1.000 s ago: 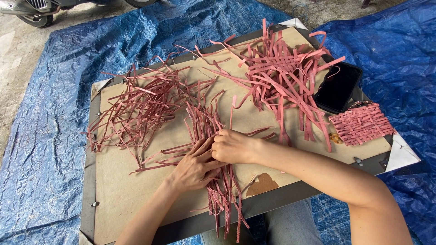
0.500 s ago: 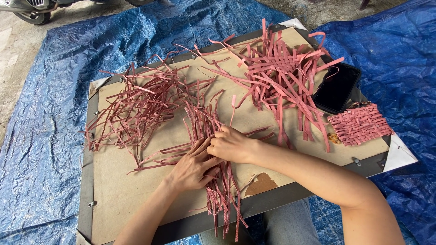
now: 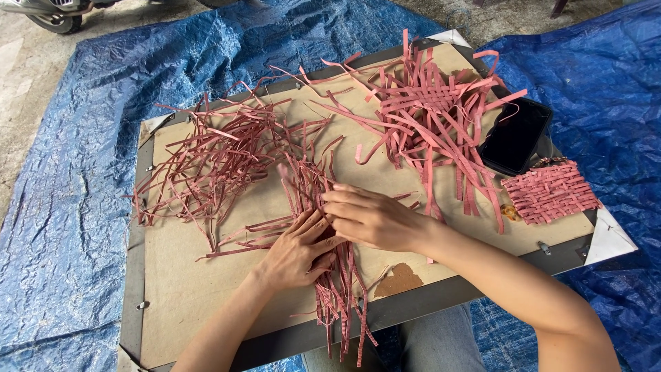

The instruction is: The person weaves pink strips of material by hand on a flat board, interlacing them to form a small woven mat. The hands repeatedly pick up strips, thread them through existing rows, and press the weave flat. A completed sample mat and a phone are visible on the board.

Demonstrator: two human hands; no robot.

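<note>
Blue tarp [image 3: 89, 200] covers the ground, bare concrete [image 3: 21, 76] at top left with a wheel [image 3: 58, 22] at the edge. On the tarp lies a brown board [image 3: 200, 289] in a grey frame [image 3: 441, 303], tilted, its near edge over the person's lap. Loose pink strips [image 3: 213, 155] heaped on the board's left half. Half-woven mat [image 3: 427, 114] with long free ends at upper right. Black phone [image 3: 516, 134] just right of it, at the board's edge. Small finished woven square [image 3: 549, 193] below the phone, near the right corner. Torn brown patch [image 3: 399, 281] by the near edge. Strip bundle [image 3: 323, 207] runs down the board's middle and hangs past the near frame. Left hand [image 3: 297, 249] lies flat on the bundle, fingers spread, pressing it down. Right hand [image 3: 372, 219] rests on it from the right, fingers extended, tips meeting the left fingertips; cannot tell if it pinches a strip.
</note>
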